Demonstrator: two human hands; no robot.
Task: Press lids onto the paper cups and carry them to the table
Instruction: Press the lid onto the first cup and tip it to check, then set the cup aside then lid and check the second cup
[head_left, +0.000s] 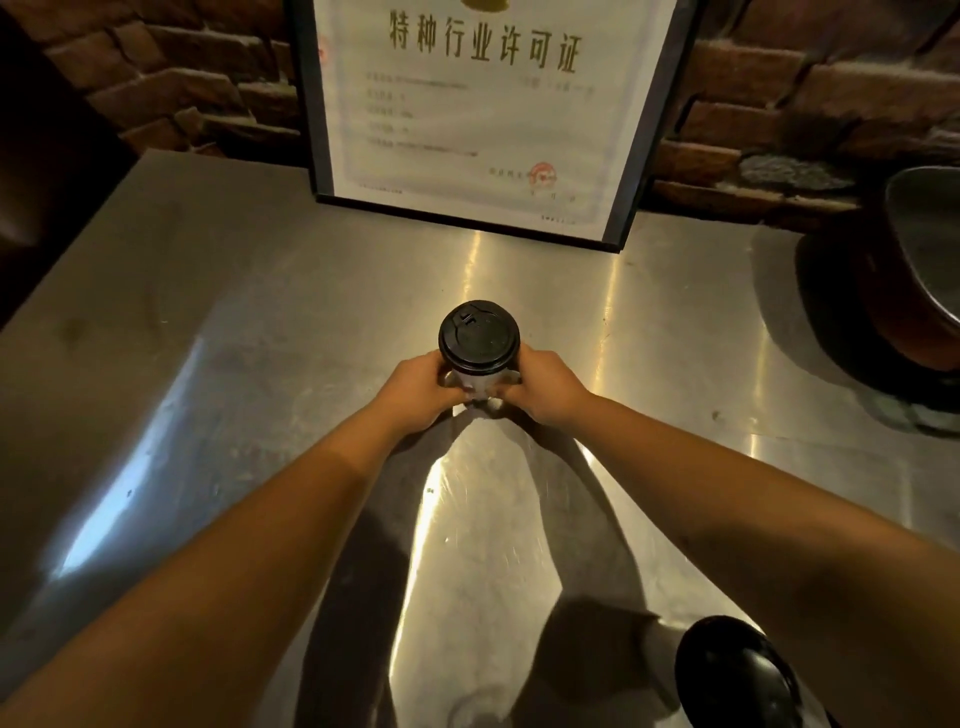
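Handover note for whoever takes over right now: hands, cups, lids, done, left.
Left hand and right hand: both wrapped around the sides of the pale paper cup, which is at the middle of the steel counter.
Round black plastic lid: already on that cup; whether it is fully seated cannot be told.
A second black lid shows at the near right edge; what is under it is unclear.
Left: check the seal and carry the cup to the table.

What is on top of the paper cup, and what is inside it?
A black lid sits on top of the cup, which both hands, left and right, hold by its sides. The lid covers the opening, so the inside cannot be seen.
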